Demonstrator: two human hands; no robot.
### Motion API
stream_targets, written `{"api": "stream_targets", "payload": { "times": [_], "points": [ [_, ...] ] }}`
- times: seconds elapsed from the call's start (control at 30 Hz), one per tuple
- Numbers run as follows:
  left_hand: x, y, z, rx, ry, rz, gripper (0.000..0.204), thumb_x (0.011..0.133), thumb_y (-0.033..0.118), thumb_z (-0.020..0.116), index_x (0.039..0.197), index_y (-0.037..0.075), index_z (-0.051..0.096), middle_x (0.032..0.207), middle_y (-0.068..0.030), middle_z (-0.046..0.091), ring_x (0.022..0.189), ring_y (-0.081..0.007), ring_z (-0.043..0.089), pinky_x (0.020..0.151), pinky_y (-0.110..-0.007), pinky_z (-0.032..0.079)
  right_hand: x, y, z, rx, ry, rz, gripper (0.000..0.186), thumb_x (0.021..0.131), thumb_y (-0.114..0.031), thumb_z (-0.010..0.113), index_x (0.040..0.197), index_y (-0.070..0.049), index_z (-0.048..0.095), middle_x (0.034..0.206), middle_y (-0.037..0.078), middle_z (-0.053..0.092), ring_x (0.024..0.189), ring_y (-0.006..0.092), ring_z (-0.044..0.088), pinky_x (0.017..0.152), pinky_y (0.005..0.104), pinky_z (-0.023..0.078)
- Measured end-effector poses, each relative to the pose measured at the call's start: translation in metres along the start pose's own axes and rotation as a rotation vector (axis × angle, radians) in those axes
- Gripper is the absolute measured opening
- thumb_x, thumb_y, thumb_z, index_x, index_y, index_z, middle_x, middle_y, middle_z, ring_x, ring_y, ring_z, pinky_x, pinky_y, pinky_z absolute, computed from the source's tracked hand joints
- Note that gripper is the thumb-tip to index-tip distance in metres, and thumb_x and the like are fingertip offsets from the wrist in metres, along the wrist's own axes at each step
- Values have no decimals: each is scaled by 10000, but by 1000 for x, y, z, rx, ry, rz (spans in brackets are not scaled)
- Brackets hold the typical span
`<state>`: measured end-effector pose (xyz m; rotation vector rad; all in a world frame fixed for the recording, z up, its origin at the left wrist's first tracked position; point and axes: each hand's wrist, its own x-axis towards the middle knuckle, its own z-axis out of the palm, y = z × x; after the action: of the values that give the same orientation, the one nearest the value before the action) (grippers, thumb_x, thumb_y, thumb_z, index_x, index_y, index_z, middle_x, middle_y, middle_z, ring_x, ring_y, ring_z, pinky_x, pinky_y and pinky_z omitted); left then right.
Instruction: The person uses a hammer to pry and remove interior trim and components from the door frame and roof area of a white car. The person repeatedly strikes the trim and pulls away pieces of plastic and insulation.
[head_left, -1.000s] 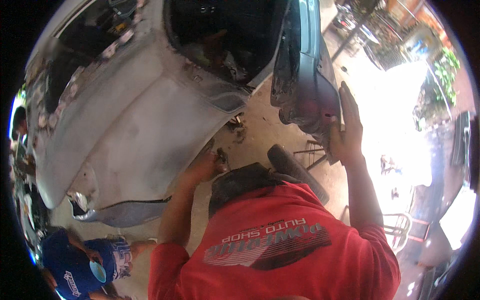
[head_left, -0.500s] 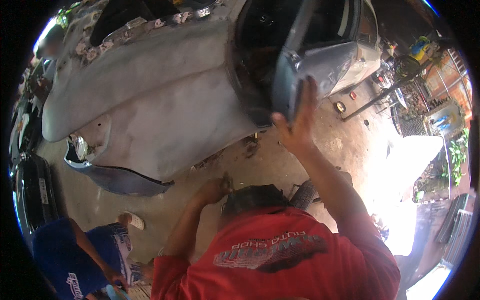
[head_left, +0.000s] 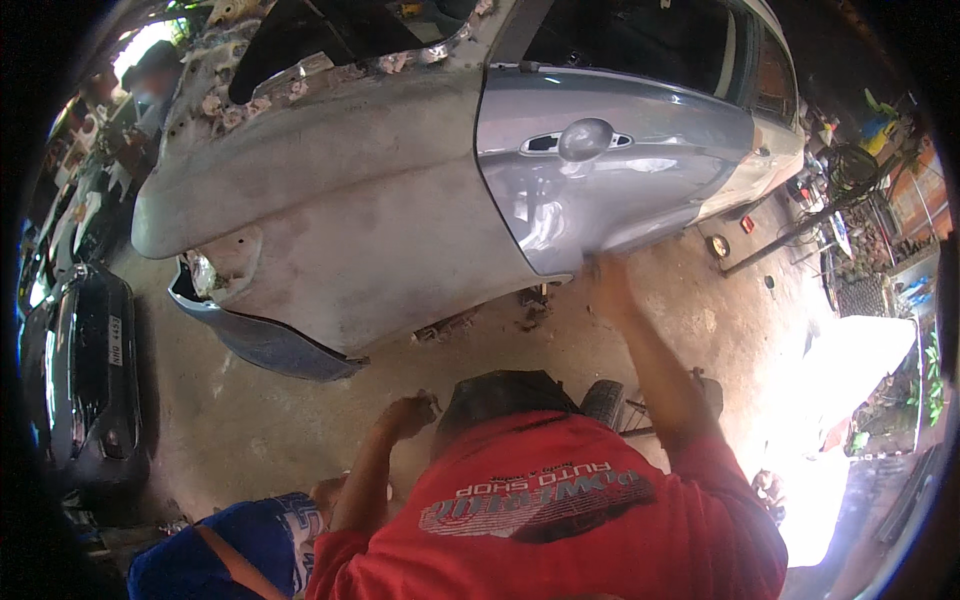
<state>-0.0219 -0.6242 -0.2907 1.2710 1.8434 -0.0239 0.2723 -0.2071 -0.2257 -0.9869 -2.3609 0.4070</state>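
Observation:
My right hand (head_left: 605, 282) is smeared by motion just below the rear lower corner of a shiny grey-blue car door (head_left: 560, 215). The door lies flush with the car's side, a round part covering the middle of its handle recess. My left hand (head_left: 408, 416) hangs low in front of me with curled fingers; what they hold, if anything, I cannot make out. Behind the door spreads a dull, sanded grey rear fender (head_left: 370, 220). A loose blue-grey bumper piece (head_left: 265, 340) hangs along its lower edge.
A person in a blue shirt (head_left: 200, 555) is close at my lower left. A black car (head_left: 90, 370) stands at the left. On the concrete floor lies a wheel (head_left: 603, 402) beside my right forearm. A pole (head_left: 765, 250) and clutter are at the right.
The car door has swung from open to closed. My right hand has dropped from the door's edge to below it. The person in blue has moved nearer to me.

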Motion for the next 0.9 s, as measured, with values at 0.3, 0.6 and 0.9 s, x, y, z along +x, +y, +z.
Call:
{"api": "stream_targets", "payload": {
  "times": [0.3,0.6,0.9],
  "points": [
    [6,-110,134,209,-291,-55,661,1053,341,689,1671,298,461,1449,-215,688,1189,-395,747,979,-492,615,-396,158,80,-224,-1324,338,443,942,-306,731,1290,-33,747,1369,233,719,1311,433,661,1109,554,523],
    [-5,-165,170,-67,-396,-248,490,1032,321,723,1505,264,606,1058,-171,707,873,-316,714,759,-469,596,-329,220,59,-430,-1266,293,442,946,-365,736,1250,-47,775,1275,214,774,1251,423,716,1081,526,561],
    [34,-140,125,-486,-37,-648,433,1000,306,790,1421,227,720,732,-74,601,574,-212,540,537,-419,505,-220,131,48,-52,-823,402,375,1056,-331,616,1287,-77,765,1255,159,797,1162,368,756,992,479,608]
  ]
}}
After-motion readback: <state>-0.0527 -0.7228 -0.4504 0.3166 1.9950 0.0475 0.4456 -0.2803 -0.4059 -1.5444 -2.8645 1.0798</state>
